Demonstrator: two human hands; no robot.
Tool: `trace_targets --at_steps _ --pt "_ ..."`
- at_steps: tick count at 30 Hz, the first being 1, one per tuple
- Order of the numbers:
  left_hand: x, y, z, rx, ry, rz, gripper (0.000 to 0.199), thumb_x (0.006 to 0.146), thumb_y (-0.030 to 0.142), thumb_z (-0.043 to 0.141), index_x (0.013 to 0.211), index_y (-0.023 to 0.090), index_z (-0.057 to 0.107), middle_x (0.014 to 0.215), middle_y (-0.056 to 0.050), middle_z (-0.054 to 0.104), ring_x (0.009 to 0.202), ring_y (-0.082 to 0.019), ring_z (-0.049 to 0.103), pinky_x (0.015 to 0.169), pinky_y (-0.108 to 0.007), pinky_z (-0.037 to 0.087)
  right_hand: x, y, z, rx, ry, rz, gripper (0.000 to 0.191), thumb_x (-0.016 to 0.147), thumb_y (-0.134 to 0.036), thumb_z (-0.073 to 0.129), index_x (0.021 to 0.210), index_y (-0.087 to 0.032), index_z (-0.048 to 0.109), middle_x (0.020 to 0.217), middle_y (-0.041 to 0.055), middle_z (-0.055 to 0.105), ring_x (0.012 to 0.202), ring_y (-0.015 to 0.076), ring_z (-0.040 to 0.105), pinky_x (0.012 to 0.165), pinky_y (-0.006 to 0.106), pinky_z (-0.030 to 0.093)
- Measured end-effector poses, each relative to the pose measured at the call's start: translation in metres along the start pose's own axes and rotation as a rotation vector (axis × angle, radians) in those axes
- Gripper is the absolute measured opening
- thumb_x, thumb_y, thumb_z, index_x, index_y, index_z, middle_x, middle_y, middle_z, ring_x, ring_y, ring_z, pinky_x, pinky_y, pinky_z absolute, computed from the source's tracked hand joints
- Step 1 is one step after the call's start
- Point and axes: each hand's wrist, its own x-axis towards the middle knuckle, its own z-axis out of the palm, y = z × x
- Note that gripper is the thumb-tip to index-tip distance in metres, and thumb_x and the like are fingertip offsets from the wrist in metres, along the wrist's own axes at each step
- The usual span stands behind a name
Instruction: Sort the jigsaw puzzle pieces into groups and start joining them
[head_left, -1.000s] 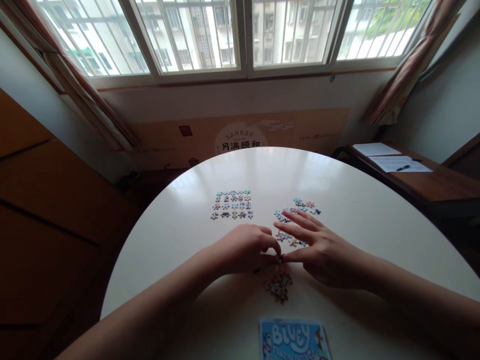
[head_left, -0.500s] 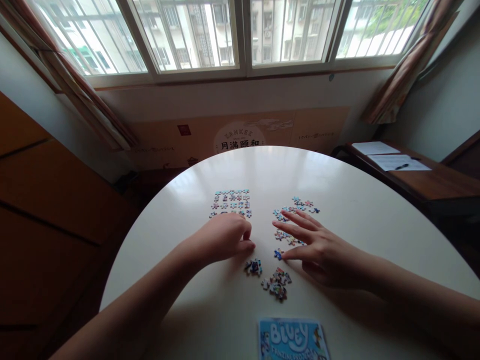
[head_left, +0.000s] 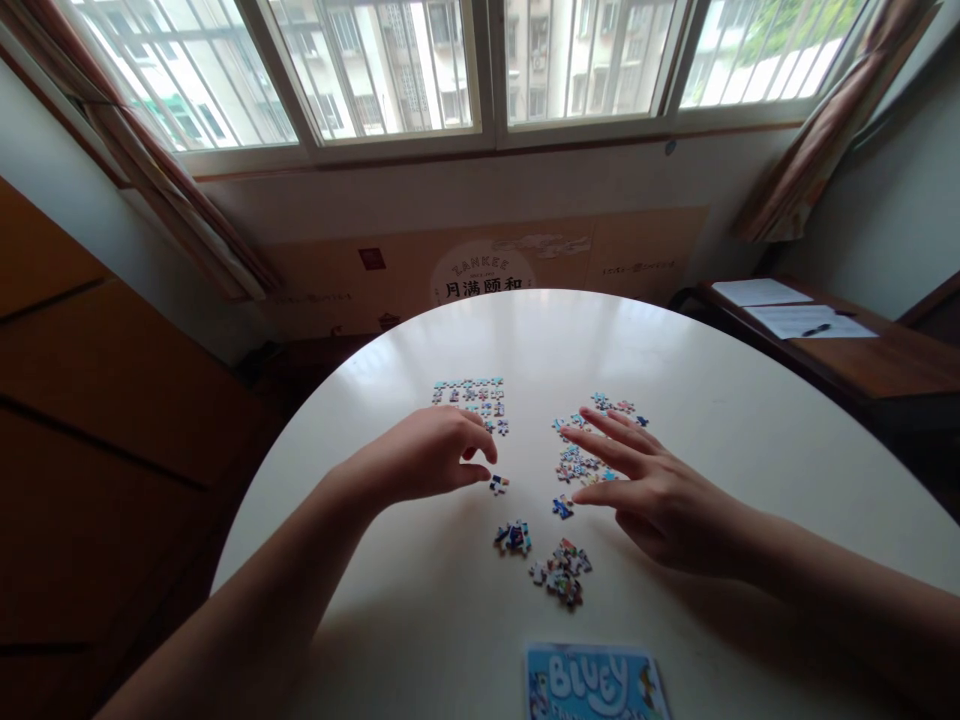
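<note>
My left hand (head_left: 439, 455) hovers over the table with thumb and fingers apart, nothing between them. Just beside its thumb tip lies a dark and white puzzle piece (head_left: 499, 485). Rows of puzzle pieces (head_left: 469, 383) stand beyond that hand, which hides part of the lower rows. My right hand (head_left: 649, 485) has its fingers spread over a loose heap of pieces (head_left: 577, 463); its index fingertip is beside a blue piece (head_left: 562, 506). Nearer to me are a small dark cluster (head_left: 514, 537) and a larger mixed pile (head_left: 562, 573).
A blue "Bluey" box or card (head_left: 596, 685) lies at the near edge of view on the round white table (head_left: 420, 620). To the right, a brown side table (head_left: 900, 350) bears papers (head_left: 802, 321) and a pen. Windows and curtains are beyond.
My left hand has drawn back to the left and its fingers have parted, and a piece now shows by its thumb. The right hand has stayed nearly in place. The view has shifted slightly.
</note>
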Motion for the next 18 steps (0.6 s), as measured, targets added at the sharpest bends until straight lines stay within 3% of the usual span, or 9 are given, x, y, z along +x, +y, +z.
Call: trace_targets --at_steps 7,18 --pt "0.005 0.005 0.01 -0.007 -0.065 0.022 0.019 0.08 0.016 0.073 0.093 0.028 0.08 0.09 0.001 0.074 0.075 -0.014 0.063 0.071 -0.026 0.045 0.001 -0.004 0.001 0.019 -0.07 -0.002 0.048 0.083 0.004 0.049 0.11 -0.027 0.074 0.16 0.0102 0.04 0.154 0.0329 0.019 0.113 0.07 0.033" --pt "0.011 0.0 0.021 0.114 0.071 -0.128 0.011 0.086 0.024 0.07 0.093 0.023 0.079 0.095 -0.002 0.075 0.081 -0.02 0.066 0.072 -0.031 0.047 0.002 -0.004 0.0 0.018 -0.135 0.008 0.048 0.081 0.002 0.056 0.113 -0.029 0.074 0.161 0.0102 0.039 0.152 0.0378 0.025 0.11 0.075 0.032"
